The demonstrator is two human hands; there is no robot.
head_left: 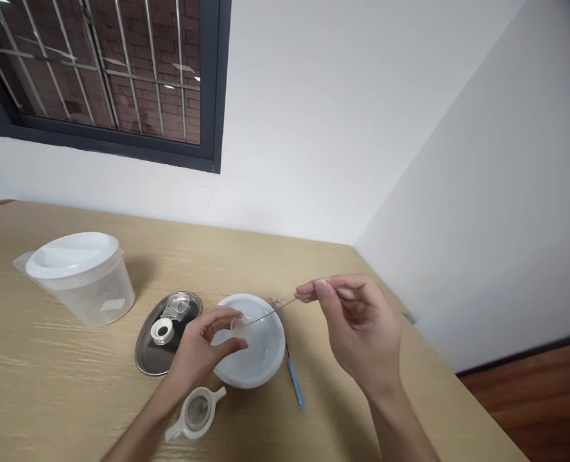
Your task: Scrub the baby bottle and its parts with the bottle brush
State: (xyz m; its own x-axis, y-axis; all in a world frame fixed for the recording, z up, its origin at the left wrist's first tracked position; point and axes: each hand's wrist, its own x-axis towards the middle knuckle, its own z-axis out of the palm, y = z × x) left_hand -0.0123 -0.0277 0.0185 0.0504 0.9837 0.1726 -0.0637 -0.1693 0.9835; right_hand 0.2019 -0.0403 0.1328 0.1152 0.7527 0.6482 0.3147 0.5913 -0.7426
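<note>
My left hand [212, 337] is over the white bowl [270, 366], thumb and fingers closed round a small clear round plastic piece [239, 326]. In my right hand [362, 327], to the right of the bowl, a thin metal rod [278, 309] is pinched between thumb and fingers. It slants down to the left, and its far end meets the clear piece. What the rod's tip looks like is too small to tell. Below the two hands, the bowl holds what seems to be clear water.
An oval metal tray [145, 362] with a white ring [162, 331] and clear parts [176, 305] lies left of the bowl. Nearby are a white-framed strainer [198, 412], a blue-handled brush [294, 383] and a lidded plastic pitcher [92, 298]. A wall stands behind the table.
</note>
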